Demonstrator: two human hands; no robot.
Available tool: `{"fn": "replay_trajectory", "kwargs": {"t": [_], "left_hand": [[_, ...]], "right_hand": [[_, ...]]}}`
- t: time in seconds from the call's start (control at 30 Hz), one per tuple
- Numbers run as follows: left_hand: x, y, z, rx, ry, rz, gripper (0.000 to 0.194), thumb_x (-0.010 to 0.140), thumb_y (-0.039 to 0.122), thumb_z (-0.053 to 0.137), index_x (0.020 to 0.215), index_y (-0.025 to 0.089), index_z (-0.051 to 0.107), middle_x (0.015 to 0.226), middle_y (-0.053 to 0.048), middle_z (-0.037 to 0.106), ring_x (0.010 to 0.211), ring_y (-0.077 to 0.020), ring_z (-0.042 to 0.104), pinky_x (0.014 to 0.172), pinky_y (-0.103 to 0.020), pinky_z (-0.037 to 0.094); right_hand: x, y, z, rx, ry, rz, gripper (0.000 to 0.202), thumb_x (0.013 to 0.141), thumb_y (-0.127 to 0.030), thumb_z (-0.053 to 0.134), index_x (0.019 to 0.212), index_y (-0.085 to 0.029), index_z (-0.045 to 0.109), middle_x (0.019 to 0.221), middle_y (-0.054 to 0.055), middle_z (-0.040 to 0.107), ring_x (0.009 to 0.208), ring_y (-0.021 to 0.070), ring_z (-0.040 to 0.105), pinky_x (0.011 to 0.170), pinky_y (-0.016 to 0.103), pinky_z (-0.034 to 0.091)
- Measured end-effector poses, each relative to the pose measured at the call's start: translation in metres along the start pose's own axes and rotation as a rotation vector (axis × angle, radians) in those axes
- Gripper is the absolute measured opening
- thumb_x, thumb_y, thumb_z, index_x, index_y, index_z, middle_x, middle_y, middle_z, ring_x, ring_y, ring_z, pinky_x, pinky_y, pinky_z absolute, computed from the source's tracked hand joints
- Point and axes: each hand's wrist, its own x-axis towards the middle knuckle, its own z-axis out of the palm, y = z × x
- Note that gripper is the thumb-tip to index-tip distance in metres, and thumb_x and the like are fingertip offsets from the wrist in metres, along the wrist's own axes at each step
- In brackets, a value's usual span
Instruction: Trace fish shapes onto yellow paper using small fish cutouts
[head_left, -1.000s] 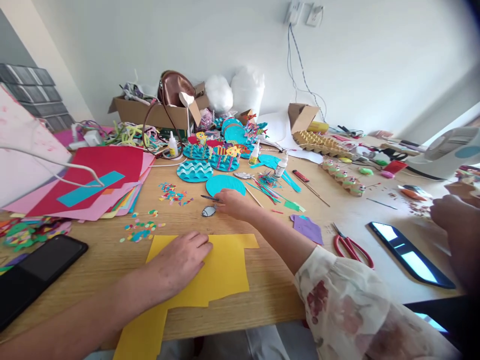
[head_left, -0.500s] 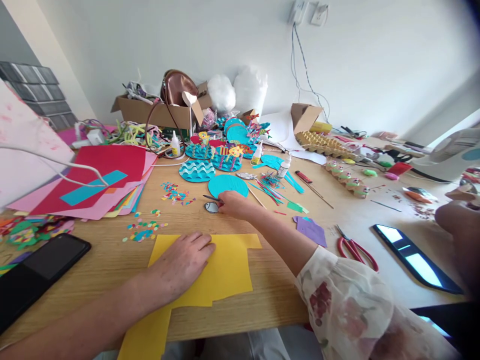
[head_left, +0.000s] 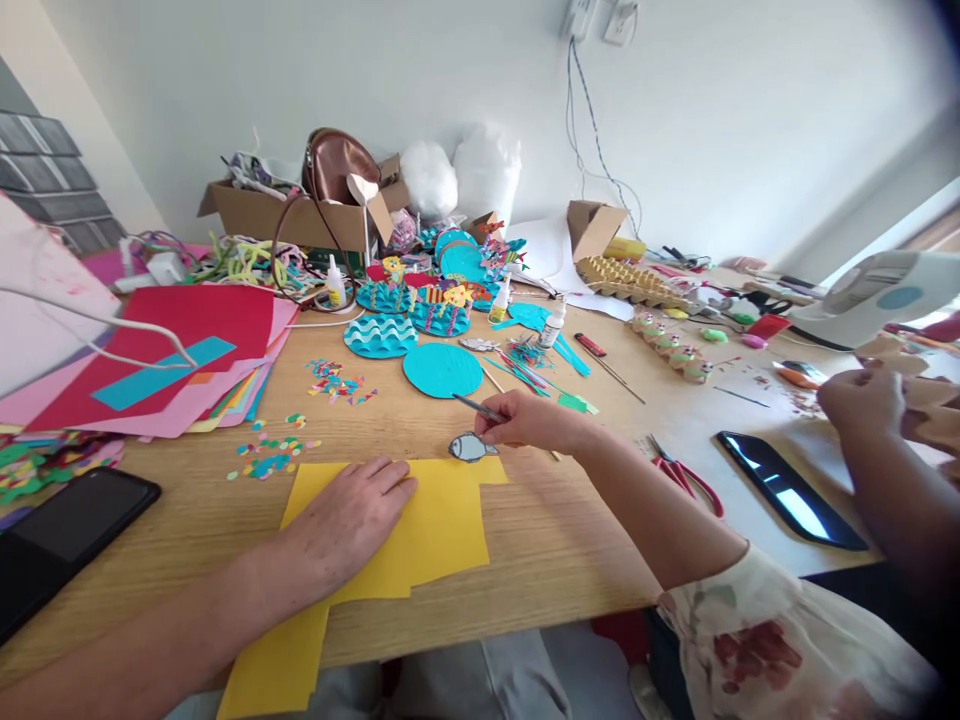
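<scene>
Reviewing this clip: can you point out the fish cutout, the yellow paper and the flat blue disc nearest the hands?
Fish cutout [head_left: 465,447]: head view, on its grey body.
Yellow paper [head_left: 446,522]: head view, on its uncovered right part.
Flat blue disc [head_left: 442,370]: head view, middle of its face.

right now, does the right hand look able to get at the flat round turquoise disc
Probably yes: the turquoise disc lies just beyond the right hand, with nothing tall between them, though that hand seems occupied by a thin dark pen and a grey fish-shaped cutout.
</scene>
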Motion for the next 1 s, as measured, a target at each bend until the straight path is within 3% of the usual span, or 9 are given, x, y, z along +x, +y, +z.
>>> {"fn": "replay_trajectory", "kwargs": {"t": [0.23, 0.5, 0.7, 1.0], "left_hand": [[0.004, -0.003, -0.001, -0.028, -0.056, 0.057, 0.032, 0.082, 0.000, 0.034, 0.101, 0.012, 0.057, 0.109, -0.011, 0.056, 0.100, -0.0222, 0.052, 0.085, -0.036, 0.045], [0.014, 0.005, -0.013, 0.074, -0.143, 0.016, 0.060, 0.079, -0.003, 0.029, 0.130, 0.027, 0.038, 0.104, -0.006, 0.052, 0.094, -0.0224, 0.050, 0.077, -0.035, 0.045], [0.028, 0.011, -0.019, 0.070, -0.189, -0.025, 0.055, 0.083, 0.003, 0.030, 0.129, 0.032, 0.040, 0.093, -0.005, 0.050, 0.085, -0.0210, 0.050, 0.069, -0.030, 0.043], [0.028, 0.005, -0.017, -0.003, -0.178, -0.020, 0.051, 0.083, 0.001, 0.029, 0.126, 0.023, 0.044, 0.092, -0.006, 0.051, 0.083, -0.0211, 0.052, 0.069, -0.032, 0.044]], "right_hand": [[-0.011, 0.005, 0.017, -0.195, 0.050, 0.062, 0.008, 0.065, -0.017, 0.056, 0.071, -0.017, 0.060, 0.059, -0.005, 0.052, 0.055, 0.0079, 0.044, 0.050, 0.019, 0.030], [-0.014, -0.002, 0.025, -0.371, 0.139, 0.027, 0.006, 0.067, -0.012, 0.056, 0.071, -0.015, 0.060, 0.066, -0.001, 0.057, 0.059, 0.0094, 0.047, 0.051, 0.020, 0.028], [-0.024, 0.012, 0.022, -0.309, 0.241, 0.008, 0.008, 0.071, -0.015, 0.056, 0.077, -0.015, 0.061, 0.064, -0.002, 0.055, 0.058, 0.0086, 0.047, 0.053, 0.019, 0.030], [-0.020, 0.015, 0.031, -0.384, 0.191, 0.005, 0.008, 0.067, -0.015, 0.061, 0.074, -0.014, 0.057, 0.074, 0.001, 0.057, 0.064, 0.0110, 0.048, 0.054, 0.020, 0.029]]}}
